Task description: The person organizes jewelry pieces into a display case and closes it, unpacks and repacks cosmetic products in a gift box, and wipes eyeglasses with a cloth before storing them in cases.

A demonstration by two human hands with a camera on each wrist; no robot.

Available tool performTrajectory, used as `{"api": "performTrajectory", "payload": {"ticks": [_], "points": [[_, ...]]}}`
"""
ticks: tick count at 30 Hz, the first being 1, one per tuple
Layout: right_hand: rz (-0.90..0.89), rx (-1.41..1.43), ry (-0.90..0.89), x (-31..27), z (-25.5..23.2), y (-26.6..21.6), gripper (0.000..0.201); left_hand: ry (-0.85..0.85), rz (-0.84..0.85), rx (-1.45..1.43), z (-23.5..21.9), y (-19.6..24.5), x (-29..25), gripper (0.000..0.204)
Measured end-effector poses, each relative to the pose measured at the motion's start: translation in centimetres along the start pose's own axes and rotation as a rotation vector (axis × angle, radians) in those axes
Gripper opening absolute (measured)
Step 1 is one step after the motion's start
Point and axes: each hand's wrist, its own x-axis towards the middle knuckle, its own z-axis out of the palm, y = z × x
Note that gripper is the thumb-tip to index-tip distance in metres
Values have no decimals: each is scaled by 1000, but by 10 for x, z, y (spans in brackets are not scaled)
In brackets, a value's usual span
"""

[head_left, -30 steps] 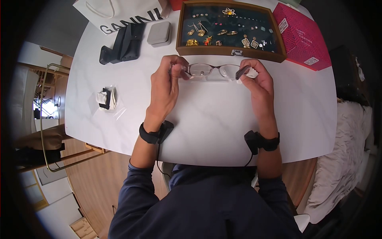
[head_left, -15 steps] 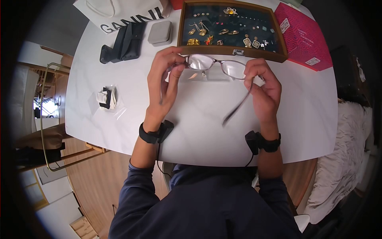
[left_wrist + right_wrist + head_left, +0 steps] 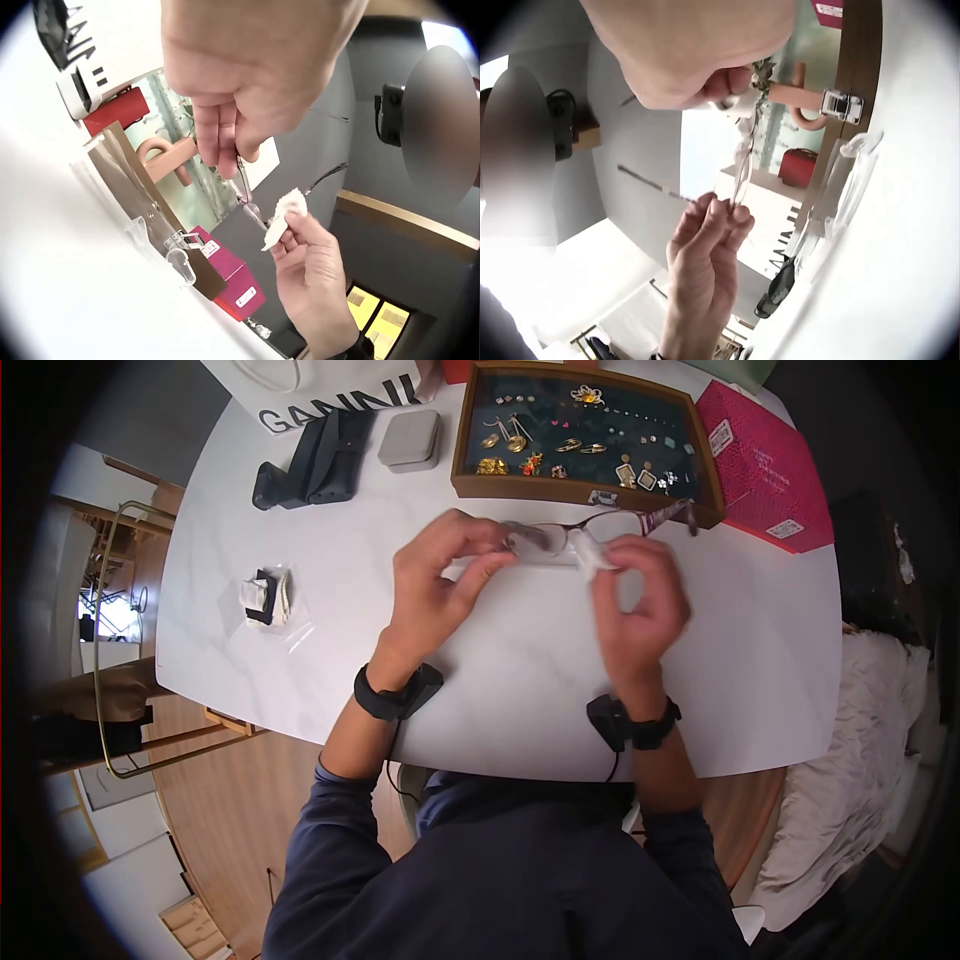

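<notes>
A pair of eyeglasses (image 3: 617, 523) with a thin purplish frame is held up over the table, in front of the jewelry case. My left hand (image 3: 440, 580) pinches the frame at the left lens, and one temple arm (image 3: 656, 184) sticks out beside that hand in the right wrist view. Between the fingertips of my right hand (image 3: 642, 605) is a folded white cloth (image 3: 289, 214), which overlaps the glasses near the bridge. Beneath them on the table lies a clear plastic piece (image 3: 180, 266), partly hidden by the hands.
The wooden jewelry case (image 3: 535, 485) stands at the back, beside a pink box (image 3: 765, 470). A grey box (image 3: 410, 440), a black glasses case (image 3: 335, 460) and a white paper bag (image 3: 330, 390) are back left. A small cloth bundle in clear wrap (image 3: 265, 598) lies left.
The right hand has let go of the right temple arm, moved left and brought the white cloth to the glasses. The left hand has shifted slightly right, and the glasses have turned.
</notes>
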Motion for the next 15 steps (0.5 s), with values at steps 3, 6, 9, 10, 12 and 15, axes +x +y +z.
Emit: {"api": "performTrajectory", "payload": {"ticks": [3,6,9,10,12,15], "points": [[-112,-180,-250,0,15,-13,23,-66,253,183,9,7,1,23],[-277,-222,-364,1,17,-5,30,-97,248,205,12,10,-2,22],[-358,-390,-353,5,12,-8,33,-148,301,216,11,14,0,19],[-316,-433,-333,4,12,-8,34,-134,303,203,12,14,0,19],[-288,-481,-329,3,11,-10,35,-147,267,188,13,13,-2,17],[-268,-446,-326,1,14,-9,36,-153,254,190,13,11,-3,15]]}}
